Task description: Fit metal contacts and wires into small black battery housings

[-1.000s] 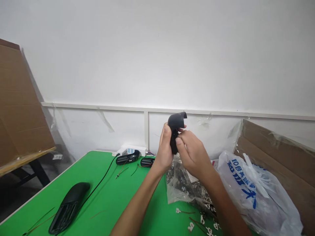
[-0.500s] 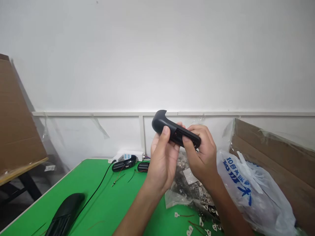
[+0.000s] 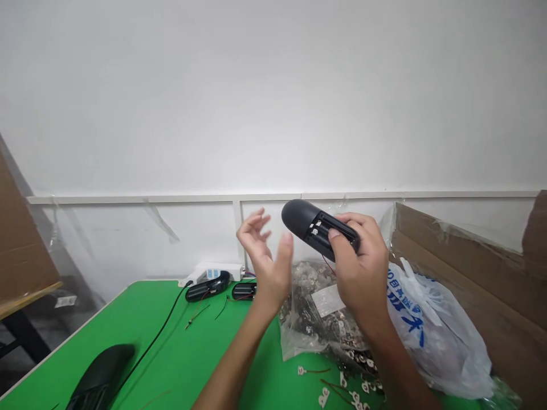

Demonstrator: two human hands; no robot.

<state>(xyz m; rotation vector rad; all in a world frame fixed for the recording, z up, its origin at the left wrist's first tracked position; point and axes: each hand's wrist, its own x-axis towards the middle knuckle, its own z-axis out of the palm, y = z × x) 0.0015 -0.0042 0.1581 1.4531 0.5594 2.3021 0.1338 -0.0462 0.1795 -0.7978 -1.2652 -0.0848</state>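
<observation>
Held up in front of the wall is a black plastic housing [image 3: 301, 219] with a rounded end and an open battery compartment showing small metal contacts. My right hand [image 3: 361, 256] grips its right end, thumb on the compartment and fingers behind. A thin red wire hangs below it. My left hand [image 3: 267, 256] is just left of the housing, apart from it, fingers spread and holding nothing. Below the hands lies a clear plastic bag [image 3: 301, 339] of small metal pieces. Several loose metal tabs [image 3: 323, 397], some with brown wires, lie in front of it.
Similar black housings [image 3: 208, 288] with wires lie at the back of the green table [image 3: 179, 364]. Another black piece [image 3: 102, 376] sits front left beside a black cable [image 3: 156, 336]. A white power strip [image 3: 220, 271] stands by the wall. A white plastic bag [image 3: 444, 341] and cardboard [image 3: 461, 256] occupy the right.
My left hand has let go of the housing and opened to its left. The housing, now in my right hand alone, has turned so its battery compartment faces me more. The view has shifted slightly right.
</observation>
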